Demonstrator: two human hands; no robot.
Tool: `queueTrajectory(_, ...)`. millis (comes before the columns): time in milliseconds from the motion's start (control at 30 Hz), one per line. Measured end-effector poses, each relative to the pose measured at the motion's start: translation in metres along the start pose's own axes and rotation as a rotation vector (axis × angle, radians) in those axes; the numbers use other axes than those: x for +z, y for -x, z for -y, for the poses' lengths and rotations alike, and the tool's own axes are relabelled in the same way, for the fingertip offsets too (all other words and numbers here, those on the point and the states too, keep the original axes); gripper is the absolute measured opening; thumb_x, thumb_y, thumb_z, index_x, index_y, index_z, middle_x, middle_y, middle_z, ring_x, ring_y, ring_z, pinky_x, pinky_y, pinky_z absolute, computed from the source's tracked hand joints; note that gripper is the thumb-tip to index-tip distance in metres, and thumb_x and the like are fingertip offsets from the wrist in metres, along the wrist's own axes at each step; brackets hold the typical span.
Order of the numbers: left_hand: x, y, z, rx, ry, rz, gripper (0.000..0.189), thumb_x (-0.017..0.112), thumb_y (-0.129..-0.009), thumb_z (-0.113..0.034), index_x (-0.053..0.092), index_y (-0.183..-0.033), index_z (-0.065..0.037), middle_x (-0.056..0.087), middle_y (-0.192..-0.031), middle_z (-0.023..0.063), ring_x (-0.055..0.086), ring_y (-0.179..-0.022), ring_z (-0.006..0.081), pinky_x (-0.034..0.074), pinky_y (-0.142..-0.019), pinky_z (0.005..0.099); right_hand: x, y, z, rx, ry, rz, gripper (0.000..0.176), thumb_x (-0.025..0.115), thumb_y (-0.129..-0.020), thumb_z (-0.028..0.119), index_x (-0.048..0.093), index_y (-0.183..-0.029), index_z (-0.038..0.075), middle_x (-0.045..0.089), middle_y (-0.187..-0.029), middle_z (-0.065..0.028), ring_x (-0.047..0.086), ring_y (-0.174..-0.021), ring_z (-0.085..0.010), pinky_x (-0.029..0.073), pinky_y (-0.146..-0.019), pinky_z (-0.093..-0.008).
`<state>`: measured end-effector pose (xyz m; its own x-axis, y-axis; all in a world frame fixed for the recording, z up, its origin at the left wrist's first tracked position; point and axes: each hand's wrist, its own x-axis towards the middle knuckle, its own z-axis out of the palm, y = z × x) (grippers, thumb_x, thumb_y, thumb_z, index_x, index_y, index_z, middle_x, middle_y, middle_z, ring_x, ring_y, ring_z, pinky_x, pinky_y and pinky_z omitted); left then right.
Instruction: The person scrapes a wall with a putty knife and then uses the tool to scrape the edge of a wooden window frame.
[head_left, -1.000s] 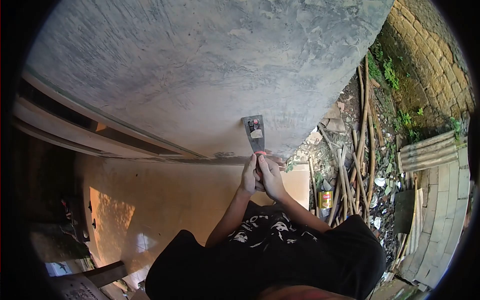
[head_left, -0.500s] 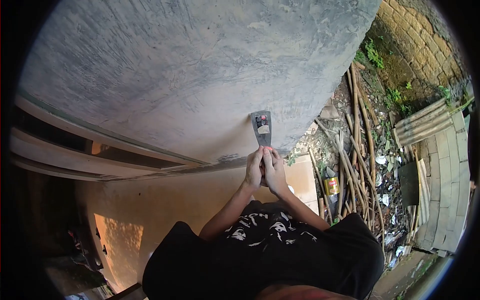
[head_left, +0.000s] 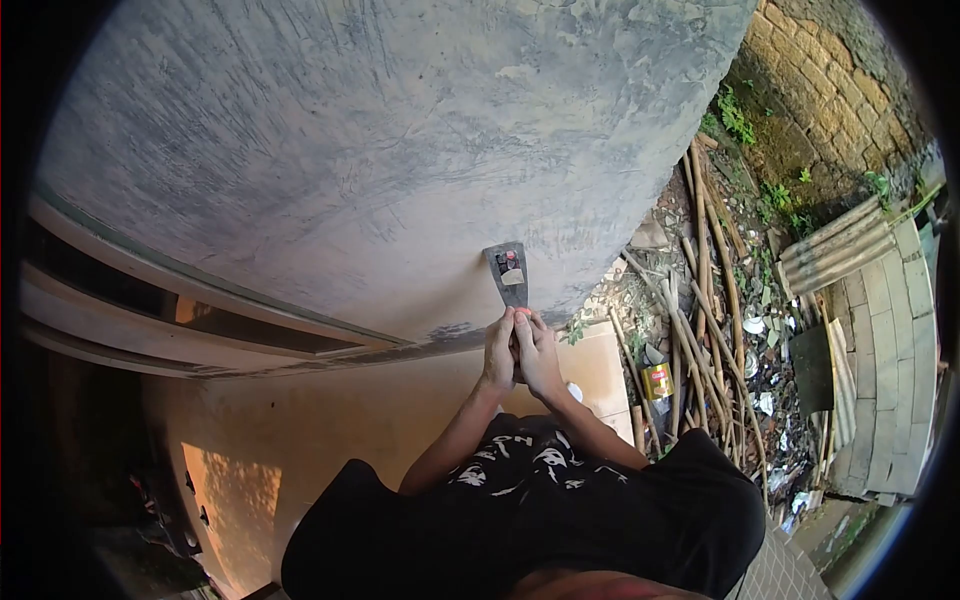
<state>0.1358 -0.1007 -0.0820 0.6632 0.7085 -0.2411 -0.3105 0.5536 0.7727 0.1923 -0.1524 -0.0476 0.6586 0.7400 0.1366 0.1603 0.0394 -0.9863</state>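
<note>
A putty knife (head_left: pixel 509 279) with a wide dark blade and a worn label points up and away from me, its top edge against or very close to the wall (head_left: pixel 400 190). My left hand (head_left: pixel 498 352) and my right hand (head_left: pixel 537 355) are both wrapped round its handle, thumbs side by side near the base of the blade. Most of the handle is hidden by the fingers. The wall is grey and white, with scrape marks and patchy coating. A soft shadow falls on it to the left of the blade.
A window frame (head_left: pixel 250 312) runs along the wall at the left. Tiled floor (head_left: pixel 350 420) lies below me. To the right are wooden poles (head_left: pixel 703 250), a yellow can (head_left: pixel 657 381), rubble, corrugated sheets (head_left: pixel 835 250) and a brick wall (head_left: pixel 830 80).
The putty knife and both hands have come lower in the view and slightly left, with the blade tilting a little further left. Both hands keep their grip. The view has shifted slightly.
</note>
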Motion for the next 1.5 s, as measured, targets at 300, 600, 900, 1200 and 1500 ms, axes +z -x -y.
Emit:
queueTrajectory(300, 0.004, 0.012, -0.008, -0.007, -0.247, -0.091, 0.043, 0.036, -0.099, -0.037, 0.057, -0.092, 0.0, 0.062, -0.08, 0.009, 0.06, -0.069, 0.0149, 0.049, -0.063, 0.0239, -0.002, 0.008, 0.0, 0.113, -0.13, -0.022, 0.045, 0.045, -0.096, 0.029, 0.056, -0.073, -0.008, 0.055, -0.064, -0.0161, 0.051, -0.065, -0.0221, 0.043, -0.073, -0.034)
queueTrajectory(600, 0.0, 0.008, -0.002, 0.036, -0.166, -0.089, 0.039, 0.043, -0.097, -0.036, 0.064, -0.09, -0.004, 0.05, -0.061, -0.0063, 0.041, -0.051, 0.0001, 0.029, -0.043, 0.0174, -0.002, 0.012, 0.004, 0.139, -0.155, -0.037, 0.049, 0.041, -0.097, 0.033, 0.054, -0.071, -0.006, 0.053, -0.06, -0.0167, 0.05, -0.061, -0.0263, 0.042, -0.073, -0.0376)
queueTrajectory(900, 0.008, 0.028, -0.052, 0.188, -0.523, 0.075, 0.043, 0.037, -0.1, -0.035, 0.06, -0.094, 0.001, 0.062, -0.085, 0.0066, 0.058, -0.076, 0.0125, 0.047, -0.072, 0.0271, -0.049, -0.015, 0.035, -0.062, 0.408, 0.067, 0.045, 0.041, -0.097, 0.035, 0.061, -0.091, -0.005, 0.062, -0.078, -0.0225, 0.062, -0.076, -0.0348, 0.046, -0.066, -0.0406)
queueTrajectory(1200, 0.013, 0.041, -0.023, 0.013, -0.284, 0.072, 0.037, 0.036, -0.1, -0.034, 0.048, -0.089, -0.001, 0.05, -0.064, 0.0057, 0.052, -0.047, 0.0169, 0.047, -0.046, 0.03, -0.004, -0.054, 0.03, 0.23, -0.547, 0.295, 0.02, 0.045, -0.098, 0.023, 0.044, -0.102, 0.003, 0.06, -0.08, -0.0092, 0.055, -0.052, -0.0135, 0.046, -0.049, -0.0235)
queueTrajectory(1500, 0.001, 0.041, 0.001, -0.22, 0.119, 0.049, 0.041, 0.038, -0.095, -0.05, 0.038, -0.07, -0.017, 0.036, -0.057, -0.0023, 0.033, -0.037, 0.0094, 0.028, -0.035, 0.0242, 0.009, -0.061, 0.042, 0.292, -0.645, 0.16, 0.02, 0.046, -0.098, 0.026, 0.042, -0.093, 0.006, 0.051, -0.065, -0.0041, 0.038, -0.04, -0.0061, 0.025, -0.034, -0.0197)
